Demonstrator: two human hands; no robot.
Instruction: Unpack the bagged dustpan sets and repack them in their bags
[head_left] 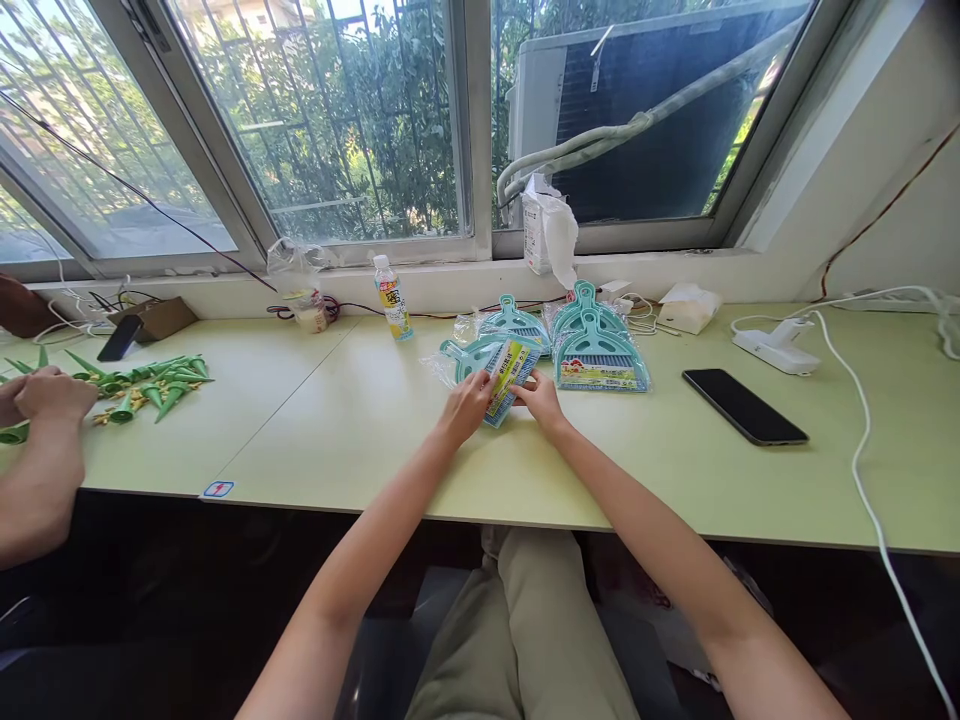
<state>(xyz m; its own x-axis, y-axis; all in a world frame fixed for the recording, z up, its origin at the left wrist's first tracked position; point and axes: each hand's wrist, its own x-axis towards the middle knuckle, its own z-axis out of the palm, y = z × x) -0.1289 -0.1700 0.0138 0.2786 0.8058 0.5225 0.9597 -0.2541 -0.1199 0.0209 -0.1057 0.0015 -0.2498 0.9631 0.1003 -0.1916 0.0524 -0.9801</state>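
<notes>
Both my hands hold one teal dustpan-and-brush set (487, 352) over the table, tilted, its yellow and blue label (510, 378) facing up. My left hand (466, 408) grips the label's left side with its fingers closed. On the right side, the fingers of my right hand (541, 400) pinch the set's edge. Just behind lies another teal set (514, 320) in clear plastic wrap. A stack of similar wrapped teal sets (602, 345) sits to the right of my hands, labels toward me.
Behind stand a drink bottle (393, 300) and a plastic-bagged cup (307, 308). At right lie a black phone (744, 406), a white charger (777, 348) and its cable. At far left, a person's hands (46, 396) touch green cone-shaped pieces (169, 382).
</notes>
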